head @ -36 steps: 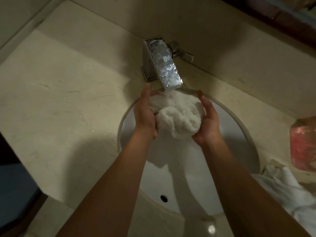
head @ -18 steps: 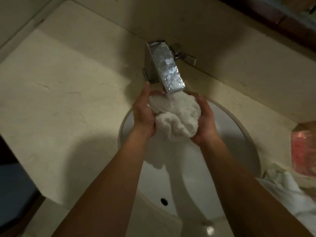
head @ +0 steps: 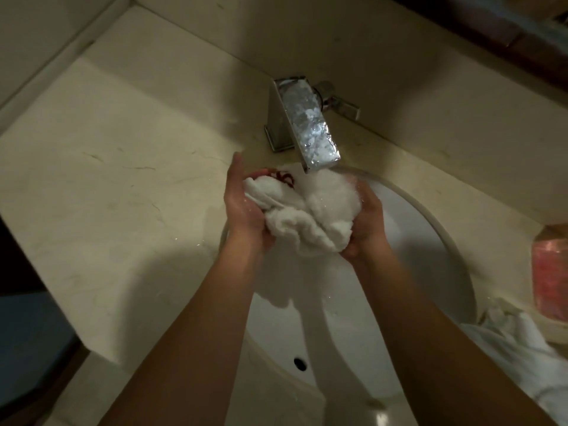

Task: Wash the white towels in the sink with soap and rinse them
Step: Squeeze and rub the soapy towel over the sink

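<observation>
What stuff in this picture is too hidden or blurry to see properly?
All in the head view:
- Red marking on the towel: crumpled into folds, unreadable.
- Left hand and right hand: fingertips buried behind the towel.
- Pink object: cut off by the right edge and blurred.
- Second towel: cut off at the right edge.
- Sink drain: hidden by the arms.

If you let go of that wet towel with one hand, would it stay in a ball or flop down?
It would probably flop: the towel is soft, crumpled cloth bunched between the left hand and right hand. It sits right under the faucet, so it is likely soaked and heavy for its size, and would likely drip.
</observation>
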Action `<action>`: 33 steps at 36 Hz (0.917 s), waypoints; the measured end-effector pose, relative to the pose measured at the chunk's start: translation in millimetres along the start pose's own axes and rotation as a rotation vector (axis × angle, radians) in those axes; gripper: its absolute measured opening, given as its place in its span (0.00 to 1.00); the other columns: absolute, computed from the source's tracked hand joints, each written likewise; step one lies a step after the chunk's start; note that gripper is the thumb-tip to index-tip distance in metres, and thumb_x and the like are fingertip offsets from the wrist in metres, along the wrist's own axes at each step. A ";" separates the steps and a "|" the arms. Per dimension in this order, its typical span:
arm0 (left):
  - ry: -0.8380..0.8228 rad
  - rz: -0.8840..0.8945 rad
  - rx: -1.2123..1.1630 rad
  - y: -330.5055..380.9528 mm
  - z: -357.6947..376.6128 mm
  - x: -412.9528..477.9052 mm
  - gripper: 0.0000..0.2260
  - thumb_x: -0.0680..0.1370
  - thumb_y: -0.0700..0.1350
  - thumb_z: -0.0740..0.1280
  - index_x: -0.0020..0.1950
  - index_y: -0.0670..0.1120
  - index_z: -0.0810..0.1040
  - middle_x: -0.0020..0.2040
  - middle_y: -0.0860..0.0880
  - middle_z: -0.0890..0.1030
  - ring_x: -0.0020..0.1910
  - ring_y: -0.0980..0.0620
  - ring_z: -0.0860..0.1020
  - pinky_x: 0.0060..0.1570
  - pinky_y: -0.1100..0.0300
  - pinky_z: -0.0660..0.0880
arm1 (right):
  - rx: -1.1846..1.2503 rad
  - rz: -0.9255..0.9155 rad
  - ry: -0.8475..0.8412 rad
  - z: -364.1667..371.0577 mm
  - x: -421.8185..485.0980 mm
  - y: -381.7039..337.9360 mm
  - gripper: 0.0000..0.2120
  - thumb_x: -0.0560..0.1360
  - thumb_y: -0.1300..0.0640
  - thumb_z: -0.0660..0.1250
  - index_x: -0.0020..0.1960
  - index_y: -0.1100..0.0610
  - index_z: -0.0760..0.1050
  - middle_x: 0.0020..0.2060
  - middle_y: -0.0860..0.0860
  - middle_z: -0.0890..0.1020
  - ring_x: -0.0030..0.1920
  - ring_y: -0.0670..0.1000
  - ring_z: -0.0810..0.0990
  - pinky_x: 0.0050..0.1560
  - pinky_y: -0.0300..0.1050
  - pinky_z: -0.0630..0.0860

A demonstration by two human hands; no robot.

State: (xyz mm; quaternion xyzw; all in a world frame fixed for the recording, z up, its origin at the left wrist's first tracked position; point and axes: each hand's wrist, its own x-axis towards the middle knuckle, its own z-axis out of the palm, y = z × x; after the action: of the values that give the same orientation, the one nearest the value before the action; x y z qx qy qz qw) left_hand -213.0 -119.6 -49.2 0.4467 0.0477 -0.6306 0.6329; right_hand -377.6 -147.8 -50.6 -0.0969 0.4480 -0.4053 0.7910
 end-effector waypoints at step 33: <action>0.095 0.138 0.100 -7.8 27.0 1.2 0.30 0.71 0.59 0.79 0.59 0.35 0.83 0.58 0.29 0.83 0.58 0.26 0.82 0.61 0.28 0.78 | -0.236 -0.117 0.109 11.7 -0.5 -22.9 0.30 0.83 0.40 0.65 0.71 0.63 0.77 0.63 0.65 0.84 0.64 0.65 0.83 0.70 0.64 0.77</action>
State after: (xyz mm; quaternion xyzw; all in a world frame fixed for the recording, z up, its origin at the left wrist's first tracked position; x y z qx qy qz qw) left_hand -232.9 -135.9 -37.8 0.5093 0.0154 -0.5652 0.6488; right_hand -381.2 -164.8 -31.8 -0.1927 0.5285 -0.3999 0.7236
